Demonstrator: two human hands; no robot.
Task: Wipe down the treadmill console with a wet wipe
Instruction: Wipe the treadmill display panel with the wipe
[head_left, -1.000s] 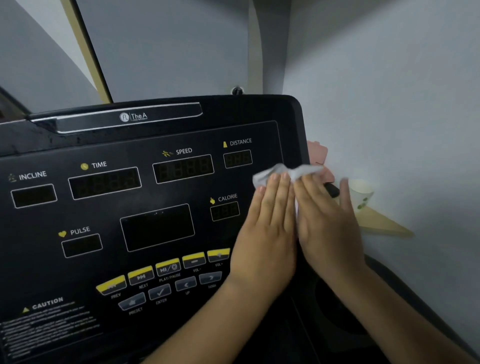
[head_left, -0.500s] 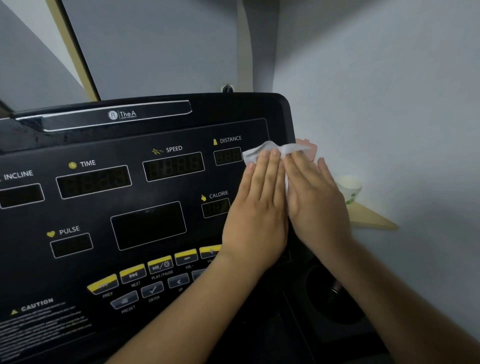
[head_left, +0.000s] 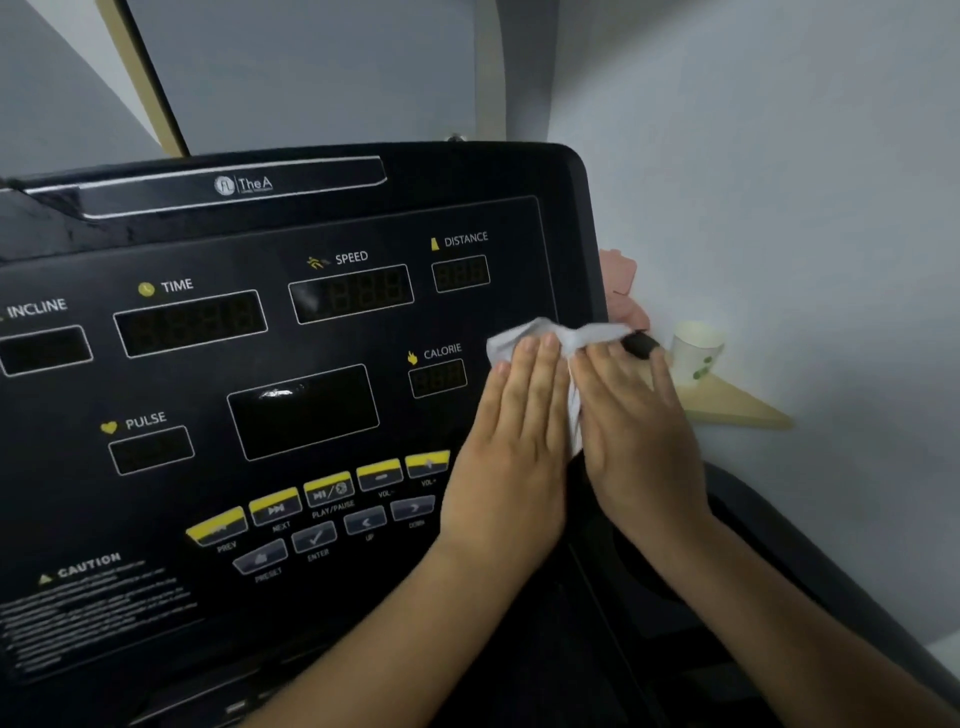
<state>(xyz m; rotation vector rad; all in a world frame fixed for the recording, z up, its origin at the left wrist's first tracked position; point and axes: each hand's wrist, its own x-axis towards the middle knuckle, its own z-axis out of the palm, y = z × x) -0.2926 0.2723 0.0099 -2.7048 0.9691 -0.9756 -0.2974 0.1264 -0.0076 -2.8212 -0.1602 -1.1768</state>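
Your left hand and right hand lie flat, fingers straight — side by side. Both press the wet wipe onto the console near its right edge.

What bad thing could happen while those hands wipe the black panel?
1. The right hand presses the wipe at the right edge of the panel, near a paper cup on a small shelf. A wide swipe might knock it over.
2. The left hand lies right beside the yellow buttons. Sliding across, the wet wipe could press one or leave water around them.
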